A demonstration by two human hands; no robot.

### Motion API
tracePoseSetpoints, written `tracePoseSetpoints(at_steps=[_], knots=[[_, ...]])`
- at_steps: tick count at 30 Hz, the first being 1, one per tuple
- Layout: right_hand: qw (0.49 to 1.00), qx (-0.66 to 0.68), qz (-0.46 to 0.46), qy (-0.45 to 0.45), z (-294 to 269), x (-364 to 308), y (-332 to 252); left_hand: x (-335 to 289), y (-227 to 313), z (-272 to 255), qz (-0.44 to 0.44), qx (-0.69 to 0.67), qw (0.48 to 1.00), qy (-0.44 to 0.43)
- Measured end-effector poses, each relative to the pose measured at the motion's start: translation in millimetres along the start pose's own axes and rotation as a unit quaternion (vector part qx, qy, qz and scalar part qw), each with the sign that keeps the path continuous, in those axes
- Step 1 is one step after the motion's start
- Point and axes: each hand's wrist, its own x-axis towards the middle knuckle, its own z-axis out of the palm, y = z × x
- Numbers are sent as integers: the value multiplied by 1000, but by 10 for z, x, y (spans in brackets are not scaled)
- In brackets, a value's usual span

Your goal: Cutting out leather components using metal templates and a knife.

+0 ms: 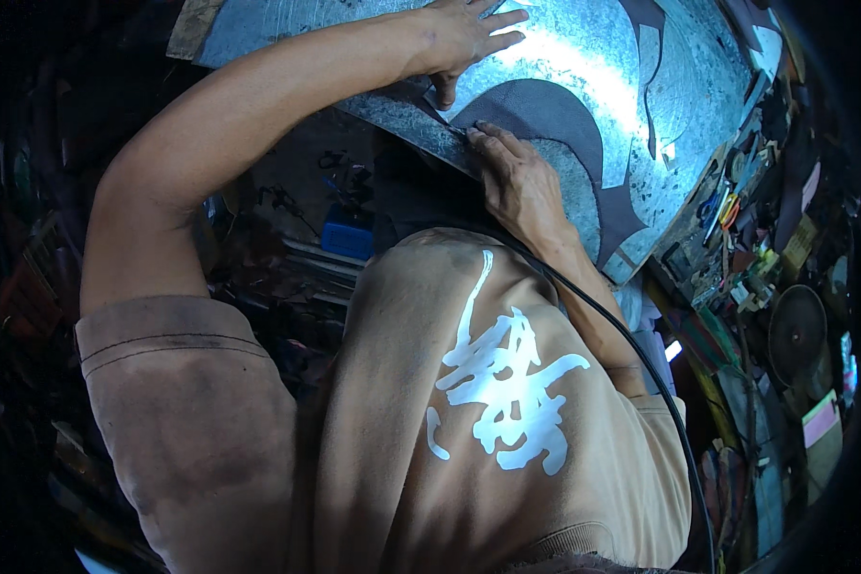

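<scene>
A worktop with a scratched, grey metal surface (pixel 407 120) is under both of my hands. Near its front edge lies a dark grey, arched piece of flat material (pixel 555 115), which looks like leather or felt. My left hand (pixel 459 43) rests on the metal beyond the arch's left end, its fingers spread and thumb pointing down to a small pale strip. At that same left end, my right hand (pixel 518 182) has its fingers bent and pressed together on the material's edge. Its thumb is hidden, so the exact grip cannot be seen.
More dark cut material (pixel 646 14) lies at the far right of the worktop. Beyond its right edge are crowded hand tools (pixel 722 210) and a round dark disc (pixel 797 330). A blue box (pixel 347 232) sits below the front edge. A black cable (pixel 631 337) runs past my right arm.
</scene>
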Motion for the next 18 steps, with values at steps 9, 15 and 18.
tracePoseSetpoints(at_steps=[9,15,18], knots=[[999,20,27,-33,-66,-35,0,30,-21,27,4,-3,1000,4],[995,32,31,-93,-335,71,-20,-23,-5,2,-8,-9,1000,10],[984,-66,-84,-143,-427,271,179,-17,12,9,-10,-6,1000,8]])
